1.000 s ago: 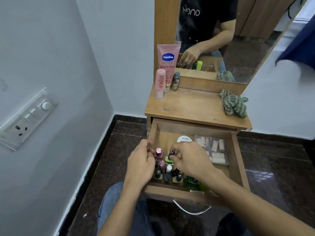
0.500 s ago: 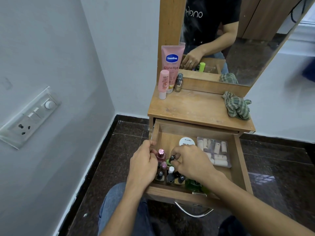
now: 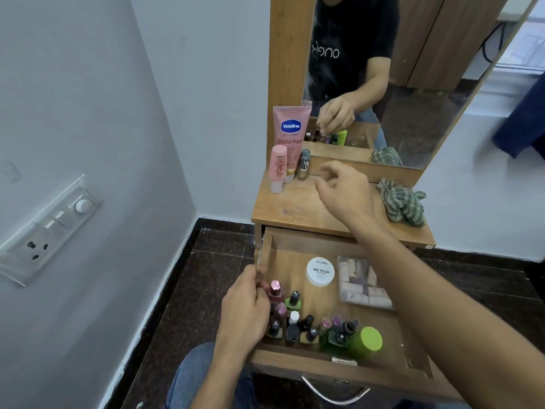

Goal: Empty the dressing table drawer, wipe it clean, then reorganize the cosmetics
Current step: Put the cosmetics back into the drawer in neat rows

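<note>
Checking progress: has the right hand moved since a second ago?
Yes. The right hand left the drawer and went up over the tabletop, toward the mirror.

Pink tube (image 3: 291, 134) reads Vaseline, Gluta-Hya; white tub (image 3: 320, 271) reads NAIL POLISH, seemingly Zudio above

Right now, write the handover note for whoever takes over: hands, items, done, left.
Left hand: in the drawer, fingers curled against the pink-capped bottle; grip unclear.
Right hand: over the tabletop, loosely curled, nothing seen in it.
In the drawer: nail polish bottles, white tub, clear box, green-lidded jar.
On the tabletop: Vaseline tube, pink stick, glitter bottle, checked cloth.
Done: at most three items out.
Left: empty the rest, wipe, reorganise.
</note>
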Action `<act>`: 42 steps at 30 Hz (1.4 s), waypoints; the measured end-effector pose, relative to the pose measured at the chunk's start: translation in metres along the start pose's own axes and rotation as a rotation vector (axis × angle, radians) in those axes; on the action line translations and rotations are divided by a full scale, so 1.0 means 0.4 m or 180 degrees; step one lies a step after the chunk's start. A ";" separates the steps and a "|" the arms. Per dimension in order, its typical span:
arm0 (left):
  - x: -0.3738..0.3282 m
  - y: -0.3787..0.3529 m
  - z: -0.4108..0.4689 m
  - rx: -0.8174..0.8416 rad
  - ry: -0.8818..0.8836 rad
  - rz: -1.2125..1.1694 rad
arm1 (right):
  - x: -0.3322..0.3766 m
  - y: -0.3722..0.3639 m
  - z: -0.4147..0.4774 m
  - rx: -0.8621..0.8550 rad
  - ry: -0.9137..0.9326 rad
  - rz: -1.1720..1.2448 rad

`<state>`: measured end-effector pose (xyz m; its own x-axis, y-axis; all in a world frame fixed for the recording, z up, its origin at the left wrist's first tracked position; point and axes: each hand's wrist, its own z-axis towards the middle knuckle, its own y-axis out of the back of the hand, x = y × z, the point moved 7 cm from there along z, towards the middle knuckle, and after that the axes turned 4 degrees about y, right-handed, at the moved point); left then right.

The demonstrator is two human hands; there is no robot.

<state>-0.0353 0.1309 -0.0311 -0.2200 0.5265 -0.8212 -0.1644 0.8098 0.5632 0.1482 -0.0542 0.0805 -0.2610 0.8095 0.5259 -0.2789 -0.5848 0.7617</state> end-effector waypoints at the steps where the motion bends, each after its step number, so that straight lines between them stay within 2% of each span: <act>1: 0.000 0.000 0.000 -0.0005 -0.0010 0.0009 | 0.006 -0.004 0.038 -0.0055 -0.0004 -0.0034; 10: 0.005 -0.004 0.006 -0.0026 -0.0042 0.0012 | 0.038 -0.088 0.154 0.0293 0.0170 -0.0604; 19: 0.003 -0.007 0.003 -0.0009 -0.0110 0.0089 | 0.028 -0.090 0.141 0.0096 0.0018 -0.0375; 23: -0.001 -0.006 0.004 -0.0002 -0.0101 0.0137 | 0.030 -0.056 0.064 -0.0003 0.0111 -0.0136; 28: -0.004 -0.002 0.006 -0.0022 -0.0069 0.0124 | 0.019 -0.001 -0.139 0.0069 0.0440 0.0102; 31: -0.004 -0.003 0.005 -0.0027 -0.0021 0.0170 | 0.001 0.033 -0.236 0.0205 0.0485 0.0196; 36: -0.008 -0.003 0.001 -0.0031 0.0003 0.0214 | -0.043 0.045 -0.291 0.0569 0.0359 -0.0137; 42: -0.009 -0.003 -0.001 -0.0018 0.0002 0.0215 | -0.066 -0.048 -0.385 0.1516 0.0078 -0.0227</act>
<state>-0.0346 0.1279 -0.0287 -0.2313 0.5799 -0.7812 -0.1545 0.7709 0.6180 0.0184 -0.0724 -0.0064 -0.2800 0.8419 0.4612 0.1559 -0.4342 0.8872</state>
